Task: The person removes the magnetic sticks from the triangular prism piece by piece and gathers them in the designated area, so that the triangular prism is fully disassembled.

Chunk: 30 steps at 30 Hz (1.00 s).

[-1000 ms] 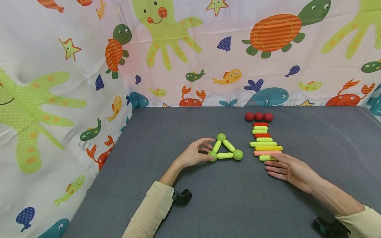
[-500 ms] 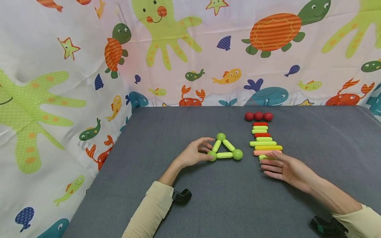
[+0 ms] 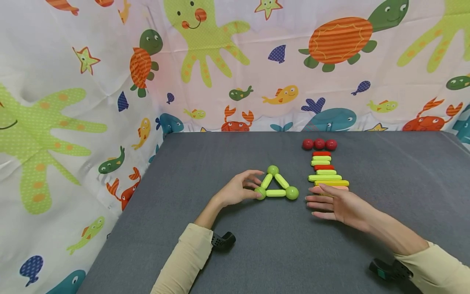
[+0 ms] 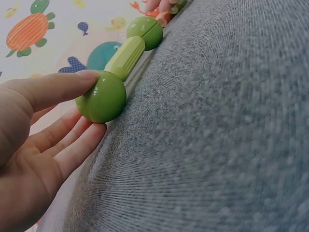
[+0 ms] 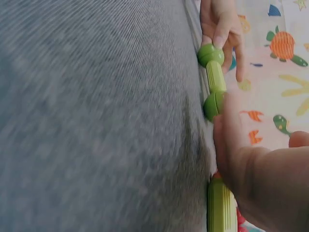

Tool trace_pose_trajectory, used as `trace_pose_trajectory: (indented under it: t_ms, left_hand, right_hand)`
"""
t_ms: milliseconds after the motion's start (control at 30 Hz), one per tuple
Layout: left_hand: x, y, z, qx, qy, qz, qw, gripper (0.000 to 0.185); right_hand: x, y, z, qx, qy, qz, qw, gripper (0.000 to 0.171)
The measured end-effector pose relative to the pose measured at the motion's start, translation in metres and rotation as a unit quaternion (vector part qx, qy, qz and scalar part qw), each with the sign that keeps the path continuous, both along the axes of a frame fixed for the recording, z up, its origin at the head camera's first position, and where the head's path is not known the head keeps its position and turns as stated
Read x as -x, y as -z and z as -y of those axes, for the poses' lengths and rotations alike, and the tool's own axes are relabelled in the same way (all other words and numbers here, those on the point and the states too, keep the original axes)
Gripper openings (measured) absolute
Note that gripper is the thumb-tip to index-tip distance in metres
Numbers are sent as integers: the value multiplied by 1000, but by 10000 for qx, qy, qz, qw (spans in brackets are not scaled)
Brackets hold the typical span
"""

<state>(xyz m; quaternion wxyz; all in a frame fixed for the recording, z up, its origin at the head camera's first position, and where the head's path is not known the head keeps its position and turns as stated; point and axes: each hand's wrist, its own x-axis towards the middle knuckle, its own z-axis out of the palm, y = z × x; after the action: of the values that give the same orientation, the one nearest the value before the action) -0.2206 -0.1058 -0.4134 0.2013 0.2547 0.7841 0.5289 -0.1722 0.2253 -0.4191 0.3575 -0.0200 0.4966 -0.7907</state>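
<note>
Sleeves of pale beige cloth cover both our forearms, nearest to us, over the grey counter. Our right hand lies flat on the counter with its fingers straight and slightly spread, holding nothing; it rests just right of the green triangle and partly covers the nearest rods of the rod row. Our left hand holds the triangle's left corner ball: the thumb presses its top and the curled fingers sit beneath, as the left wrist view shows. The triangle, made of three green balls joined by three green ribbed rods, lies flat on the counter between our two hands. Beyond our right hand the rod row runs away from us, green, yellow, orange and red rods lying side by side. At its far end three red balls sit in a line, touching. Behind the counter hangs a sea-creature curtain.
</note>
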Motion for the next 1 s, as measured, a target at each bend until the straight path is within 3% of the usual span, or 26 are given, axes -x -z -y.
trace_pose_trajectory:
  t_ms: [133, 333, 467, 733, 900, 1000]
  left_hand:
    - [-1, -1, 0, -35, -15, 16, 10000, 64]
    - [0, 1, 0, -45, -12, 53, 10000, 64]
    - [1, 3, 1, -41, 2, 78, 10000, 64]
    - [15, 29, 3, -39, -78, -1, 10000, 68]
    - [16, 31, 2, -42, -120, -64, 9999, 66]
    - [15, 30, 1, -64, -121, -55, 9999, 65]
  right_hand:
    - [0, -3, 11, -308, 166, 1, 9994, 69]
    - [2, -3, 23, -530, 222, -62, 9983, 77]
    - [5, -2, 29, -598, 242, -134, 9978, 77]
    - [9, -1, 41, -598, 434, -61, 9972, 73]
    - [11, 3, 47, -594, 676, -94, 9959, 65]
    - [13, 6, 49, -604, 710, -158, 9955, 49]
